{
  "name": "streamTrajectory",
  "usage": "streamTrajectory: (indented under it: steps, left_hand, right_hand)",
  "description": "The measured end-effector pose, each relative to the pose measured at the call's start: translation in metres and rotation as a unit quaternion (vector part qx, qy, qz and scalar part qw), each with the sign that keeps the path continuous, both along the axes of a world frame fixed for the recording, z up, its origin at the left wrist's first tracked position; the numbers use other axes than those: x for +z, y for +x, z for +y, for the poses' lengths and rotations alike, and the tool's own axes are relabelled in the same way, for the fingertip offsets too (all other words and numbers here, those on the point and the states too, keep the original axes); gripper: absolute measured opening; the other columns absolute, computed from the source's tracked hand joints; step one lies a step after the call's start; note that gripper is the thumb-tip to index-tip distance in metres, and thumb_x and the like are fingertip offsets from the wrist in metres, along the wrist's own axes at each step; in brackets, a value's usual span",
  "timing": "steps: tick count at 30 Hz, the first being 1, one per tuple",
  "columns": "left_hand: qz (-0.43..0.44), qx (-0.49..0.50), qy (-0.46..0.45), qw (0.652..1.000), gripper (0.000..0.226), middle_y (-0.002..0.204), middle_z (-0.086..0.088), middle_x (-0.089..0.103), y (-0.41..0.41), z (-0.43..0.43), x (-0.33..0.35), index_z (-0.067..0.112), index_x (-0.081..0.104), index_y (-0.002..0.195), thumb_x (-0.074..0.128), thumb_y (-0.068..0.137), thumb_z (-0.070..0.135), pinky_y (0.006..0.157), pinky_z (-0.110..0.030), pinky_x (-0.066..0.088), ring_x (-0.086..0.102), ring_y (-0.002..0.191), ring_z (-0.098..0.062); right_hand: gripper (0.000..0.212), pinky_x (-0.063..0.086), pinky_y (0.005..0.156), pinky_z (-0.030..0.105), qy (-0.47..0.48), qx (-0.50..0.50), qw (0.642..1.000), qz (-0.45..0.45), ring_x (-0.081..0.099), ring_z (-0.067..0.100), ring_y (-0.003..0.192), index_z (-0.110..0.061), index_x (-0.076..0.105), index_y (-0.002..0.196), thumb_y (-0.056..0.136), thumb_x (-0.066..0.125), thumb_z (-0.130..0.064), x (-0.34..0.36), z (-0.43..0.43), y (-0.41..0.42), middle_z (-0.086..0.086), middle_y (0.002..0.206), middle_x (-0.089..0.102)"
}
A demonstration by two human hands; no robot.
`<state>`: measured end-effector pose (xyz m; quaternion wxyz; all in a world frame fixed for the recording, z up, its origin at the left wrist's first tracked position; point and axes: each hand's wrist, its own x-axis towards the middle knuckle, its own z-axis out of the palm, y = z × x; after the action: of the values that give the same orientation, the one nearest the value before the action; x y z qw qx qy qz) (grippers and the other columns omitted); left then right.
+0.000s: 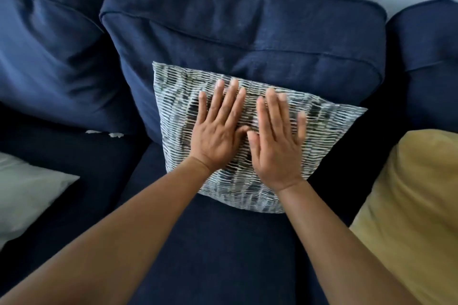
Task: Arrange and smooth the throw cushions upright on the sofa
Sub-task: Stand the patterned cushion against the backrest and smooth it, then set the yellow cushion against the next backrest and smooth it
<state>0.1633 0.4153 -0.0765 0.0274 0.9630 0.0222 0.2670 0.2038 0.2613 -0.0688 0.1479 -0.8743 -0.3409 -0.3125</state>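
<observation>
While leaning upright against blue sofa [247,32] back cushion, patterned cushion [178,96] is being pressed by left hand [218,131] and right hand [277,148]; fingers [233,96] being held flat, spread, gripping nothing. Yellow cushion [409,205] lying right, pale cushion [27,188] left.

three throw cushions [173,96], two hands [218,131]

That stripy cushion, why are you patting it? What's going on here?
A person is tidying the sofa. Both the left hand and the right hand lie flat and open on the front of the stripy cushion, which leans against the blue back cushion in the middle seat. The right hand looks a bit blurred, so it is probably moving. A yellow cushion waits on the right and a pale cushion on the left, with no hand on either.
</observation>
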Motion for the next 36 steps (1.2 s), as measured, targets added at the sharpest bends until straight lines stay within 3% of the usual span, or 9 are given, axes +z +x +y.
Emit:
streamTrajectory:
  steps: [4, 8, 12, 15, 17, 23, 28, 32, 36]
  left_hand:
    - [0.11, 0.1, 0.014, 0.989, 0.067, 0.168, -0.007, 0.01, 0.004, 0.053, -0.002, 0.014, 0.009, 0.159, 0.014, 0.104, 0.051, 0.122, -0.05, -0.012, 0.001, 0.154, -0.028]
    - [0.114, 0.168, -0.01, 0.979, 0.07, 0.168, -0.009, 0.003, -0.018, 0.098, 0.006, 0.012, 0.005, 0.159, 0.009, 0.103, 0.054, 0.122, -0.056, -0.007, -0.004, 0.154, -0.03]
    - [0.035, 0.1, -0.028, 0.994, 0.07, 0.165, -0.016, 0.013, -0.02, 0.058, 0.019, 0.005, 0.018, 0.158, 0.018, 0.103, 0.049, 0.123, -0.056, -0.004, 0.008, 0.152, -0.039]
    - [0.047, 0.002, -0.007, 0.999, 0.063, 0.164, -0.012, 0.018, -0.011, 0.008, 0.012, 0.009, 0.019, 0.157, 0.028, 0.104, 0.042, 0.123, -0.055, 0.002, 0.012, 0.152, -0.035]
    - [0.088, 0.004, 0.011, 0.996, 0.061, 0.166, -0.01, 0.016, -0.008, 0.002, 0.0, 0.011, 0.015, 0.158, 0.029, 0.105, 0.039, 0.124, -0.055, 0.004, 0.009, 0.153, -0.031]
    - [0.193, 0.128, 0.019, 0.973, 0.062, 0.168, -0.002, -0.005, -0.019, 0.055, 0.0, 0.02, -0.004, 0.159, 0.011, 0.106, 0.047, 0.123, -0.053, -0.008, -0.011, 0.154, -0.026]
    - [0.25, 0.171, 0.042, 0.952, 0.067, 0.167, -0.003, -0.016, -0.035, 0.071, 0.021, 0.017, -0.015, 0.157, 0.003, 0.104, 0.054, 0.121, -0.058, -0.007, -0.02, 0.152, -0.028]
    - [0.253, 0.204, -0.043, 0.945, 0.069, 0.167, -0.011, -0.011, -0.041, 0.044, 0.05, 0.013, -0.009, 0.158, 0.014, 0.105, 0.049, 0.122, -0.057, -0.007, -0.015, 0.153, -0.031]
    - [0.223, 0.111, -0.11, 0.962, 0.065, 0.168, -0.011, 0.0, -0.054, -0.01, 0.089, 0.018, 0.007, 0.16, 0.027, 0.105, 0.044, 0.124, -0.052, -0.002, -0.005, 0.154, -0.029]
  right_hand:
    - [0.062, -0.003, 0.121, 0.047, -0.093, -0.046, 0.994, 0.044, 0.011, 0.02, 0.154, -0.013, 0.02, 0.159, 0.106, 0.036, -0.041, -0.006, -0.009, 0.037, 0.005, 0.167, 0.016]
    - [0.062, -0.002, 0.121, 0.048, -0.1, -0.123, 0.987, 0.04, 0.009, 0.021, 0.154, -0.013, 0.016, 0.159, 0.108, 0.026, -0.046, -0.005, -0.056, 0.054, 0.005, 0.167, 0.014]
    - [0.063, 0.0, 0.121, 0.051, -0.026, -0.121, 0.99, 0.069, 0.011, 0.026, 0.154, -0.008, 0.02, 0.158, 0.106, 0.024, -0.044, 0.013, -0.039, 0.03, 0.01, 0.166, 0.013]
    - [0.06, 0.0, 0.122, 0.05, -0.081, -0.01, 0.995, 0.055, 0.014, 0.023, 0.154, -0.01, 0.025, 0.157, 0.105, 0.036, -0.037, 0.01, -0.004, 0.008, 0.007, 0.166, 0.016]
    - [0.058, 0.001, 0.121, 0.05, -0.124, 0.012, 0.991, 0.049, 0.015, 0.022, 0.153, -0.014, 0.027, 0.157, 0.104, 0.04, -0.034, 0.001, 0.0, 0.01, 0.005, 0.166, 0.018]
    - [0.059, 0.001, 0.121, 0.052, -0.145, -0.087, 0.982, 0.086, 0.008, 0.022, 0.155, -0.027, 0.017, 0.159, 0.105, 0.032, -0.043, -0.006, -0.059, 0.04, 0.002, 0.168, 0.01]
    - [0.058, 0.003, 0.119, 0.056, -0.15, -0.154, 0.967, 0.135, 0.006, 0.025, 0.155, -0.027, 0.016, 0.16, 0.105, 0.025, -0.045, 0.01, -0.085, 0.033, 0.003, 0.168, 0.008]
    - [0.057, 0.01, 0.117, 0.058, -0.099, -0.187, 0.957, 0.197, 0.012, 0.029, 0.153, -0.02, 0.028, 0.156, 0.105, 0.029, -0.044, 0.035, -0.091, 0.017, 0.008, 0.167, 0.015]
    - [0.053, 0.019, 0.113, 0.056, -0.039, -0.192, 0.955, 0.225, 0.025, 0.029, 0.149, -0.017, 0.042, 0.149, 0.103, 0.035, -0.042, 0.069, -0.115, -0.006, 0.01, 0.163, 0.027]
